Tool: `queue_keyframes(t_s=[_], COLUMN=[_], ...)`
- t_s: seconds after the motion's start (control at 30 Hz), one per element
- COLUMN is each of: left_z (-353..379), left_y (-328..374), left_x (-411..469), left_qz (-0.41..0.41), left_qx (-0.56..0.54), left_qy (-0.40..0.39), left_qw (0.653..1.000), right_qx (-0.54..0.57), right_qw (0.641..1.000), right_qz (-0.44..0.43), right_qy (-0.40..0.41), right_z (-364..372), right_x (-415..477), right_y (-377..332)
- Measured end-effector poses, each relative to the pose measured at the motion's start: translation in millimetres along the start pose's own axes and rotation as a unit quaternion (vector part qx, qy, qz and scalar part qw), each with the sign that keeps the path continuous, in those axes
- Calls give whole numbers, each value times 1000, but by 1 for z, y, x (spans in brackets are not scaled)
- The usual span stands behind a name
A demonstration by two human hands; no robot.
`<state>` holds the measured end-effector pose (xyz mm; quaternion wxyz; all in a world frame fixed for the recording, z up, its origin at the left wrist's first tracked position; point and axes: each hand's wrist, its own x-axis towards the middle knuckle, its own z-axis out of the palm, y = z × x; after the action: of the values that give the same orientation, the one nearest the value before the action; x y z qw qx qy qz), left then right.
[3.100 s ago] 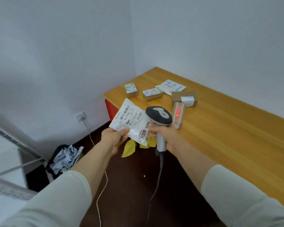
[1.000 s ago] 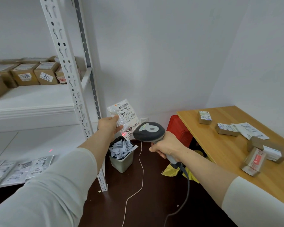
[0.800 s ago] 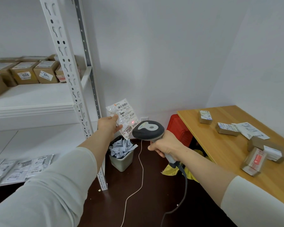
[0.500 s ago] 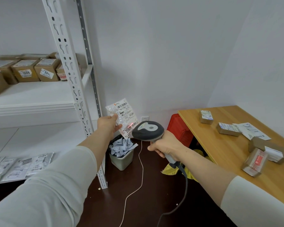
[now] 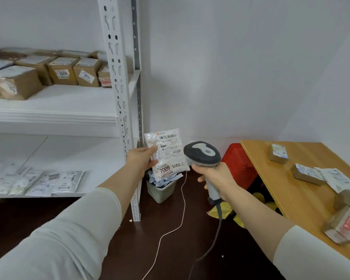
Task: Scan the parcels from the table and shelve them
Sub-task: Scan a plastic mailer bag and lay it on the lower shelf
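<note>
Pinching a white plastic mailer (image 5: 168, 154) by its left edge, my left grip (image 5: 142, 158) holds it upright in the air just right of the shelf post (image 5: 117, 77). Its label faces me, with 7009 printed near the bottom. My right grip (image 5: 214, 176) is wrapped round the handle of a grey barcode scanner (image 5: 202, 153), whose head sits just beside the mailer's right edge. The scanner's cable (image 5: 216, 235) hangs down to the dark floor.

Below the mailer a small grey bin (image 5: 161, 190) stands on the floor, filled with crumpled bluish paper (image 5: 162, 177). The upper shelf (image 5: 69, 102) carries a row of labelled cardboard boxes (image 5: 63, 70). The lower shelf (image 5: 79, 154) carries flat white packets (image 5: 49, 181) lying side by side. On the wooden desk (image 5: 291, 195) at right lie several small parcels (image 5: 307, 174), and a red crate (image 5: 238, 160) sits by its far corner.
</note>
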<state>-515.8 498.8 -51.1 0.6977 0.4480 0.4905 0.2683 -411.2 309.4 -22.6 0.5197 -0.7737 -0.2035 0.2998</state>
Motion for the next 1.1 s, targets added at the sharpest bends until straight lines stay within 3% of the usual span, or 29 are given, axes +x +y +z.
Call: queue_keyframes(t_s=[0.1,0.5,0.7,1.1], left_z=[-45,-250,-295,-346], left_y=[-11,-40,-50,-93], left_x=[12,90,133,247], left_qz=[-29,-132,-173,-228], left_qx=[-14,-91,-92,-64], left_qy=[21,90,121,201], left_qw=[999,983,973,951], right_qx=[5,27,26,-16], right_qw=[1000,974,968,960], right_qz=[29,197,232,270], right_qy=[6,-110,-93,-71], right_z=[39,276,342,479], right_x=[20,70,102,267], right_y=[5,24,34,93])
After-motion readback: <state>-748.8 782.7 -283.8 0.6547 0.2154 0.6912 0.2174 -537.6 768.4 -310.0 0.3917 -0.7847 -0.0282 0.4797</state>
